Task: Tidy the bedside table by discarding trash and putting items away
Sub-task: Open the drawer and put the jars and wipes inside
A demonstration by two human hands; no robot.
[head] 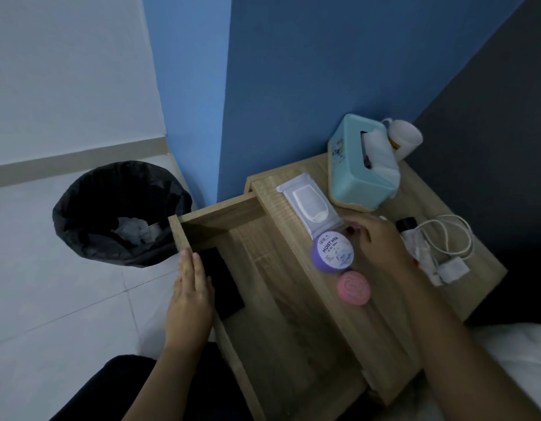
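Note:
The wooden bedside table (381, 302) has its drawer (281, 344) pulled out. My left hand (191, 299) lies flat on the drawer's front panel, beside a flat black item (223, 287) inside the drawer. My right hand (381, 241) hovers over the tabletop with bent fingers, its fingertips at the upper right rim of a purple lidded jar (333, 253). A pink round case (353, 287) lies just in front of the jar. A white wipes pack (308, 205) lies behind it. A black-lined bin (90, 220) with crumpled paper (132, 230) stands on the floor to the left.
A teal tissue box (354, 174) and a white mug (404, 139) stand at the table's back corner against the blue wall. A white charger with cable (445, 247) and a black-capped bottle (406, 224) lie right of my hand. White bedding (521, 354) borders the table's right.

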